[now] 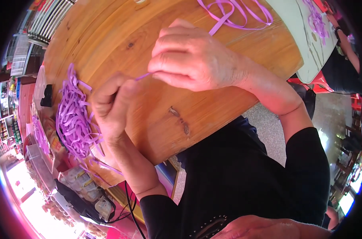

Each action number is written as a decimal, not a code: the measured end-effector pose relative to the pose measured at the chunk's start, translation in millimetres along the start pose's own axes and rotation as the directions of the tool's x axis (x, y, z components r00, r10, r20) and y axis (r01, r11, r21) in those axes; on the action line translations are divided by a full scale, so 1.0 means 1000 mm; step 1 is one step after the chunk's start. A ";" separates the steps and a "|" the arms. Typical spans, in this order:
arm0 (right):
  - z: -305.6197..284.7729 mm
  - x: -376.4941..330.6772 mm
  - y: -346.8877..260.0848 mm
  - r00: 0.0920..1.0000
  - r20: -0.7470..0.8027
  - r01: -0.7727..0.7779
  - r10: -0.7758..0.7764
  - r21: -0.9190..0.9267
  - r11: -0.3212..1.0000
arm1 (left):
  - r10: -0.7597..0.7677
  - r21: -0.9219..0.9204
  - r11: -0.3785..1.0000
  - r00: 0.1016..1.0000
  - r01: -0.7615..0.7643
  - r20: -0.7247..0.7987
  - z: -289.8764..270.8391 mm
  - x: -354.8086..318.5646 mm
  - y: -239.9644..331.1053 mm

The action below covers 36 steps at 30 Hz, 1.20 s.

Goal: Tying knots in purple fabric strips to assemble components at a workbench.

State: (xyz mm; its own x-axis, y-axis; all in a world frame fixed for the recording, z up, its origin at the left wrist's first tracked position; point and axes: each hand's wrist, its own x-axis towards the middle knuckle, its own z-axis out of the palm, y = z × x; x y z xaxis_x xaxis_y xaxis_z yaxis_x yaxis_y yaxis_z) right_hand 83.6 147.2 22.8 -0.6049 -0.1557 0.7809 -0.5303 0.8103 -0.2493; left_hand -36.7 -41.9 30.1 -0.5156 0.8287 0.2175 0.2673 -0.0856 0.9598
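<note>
Between my two hands a short stretch of narrow purple ribbon (143, 76) runs taut above the wooden table. My left hand (114, 101) pinches one end of it between thumb and bent fingers. Closed in a fist, with its back turned up, my right hand (195, 57) grips the other side; its fingertips are hidden. More purple ribbon (219, 24) lies in loose loops on the table beyond my right hand. To the left of my left hand is a heaped pile of crinkled purple ribbon strips (74, 119), some trailing toward the table's near edge.
The round wooden table (157, 139) has its near edge close to my body. A white marbled table (298, 40) adjoins at the right, with more purple strips (317, 24) and another person's arm (348, 47) beside it. A black bag (75, 203) and cables sit at lower left.
</note>
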 end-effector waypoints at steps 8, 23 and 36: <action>-0.056 -0.009 0.023 0.960 0.052 -0.280 0.277 0.069 0.958 | 0.144 -0.193 0.954 0.914 -0.231 -0.379 -0.054 -0.002 -0.008; -0.168 -0.093 0.052 0.705 -0.101 -0.679 0.702 0.188 0.709 | -0.019 -0.482 0.809 0.804 -0.337 -0.594 -0.103 -0.009 -0.016; -0.186 -0.119 0.069 0.616 -0.166 -0.708 0.770 0.313 0.634 | -0.029 -0.388 0.874 0.765 -0.293 -0.643 -0.115 -0.009 -0.028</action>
State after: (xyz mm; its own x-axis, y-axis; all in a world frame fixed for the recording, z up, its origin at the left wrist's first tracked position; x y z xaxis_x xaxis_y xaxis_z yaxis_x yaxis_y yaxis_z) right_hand 229.6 326.4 19.3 -0.6823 0.6220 0.3842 -0.0937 0.4467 -0.8897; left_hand -133.4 -111.1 21.3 -0.9257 0.2810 0.2531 0.0690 -0.5325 0.8436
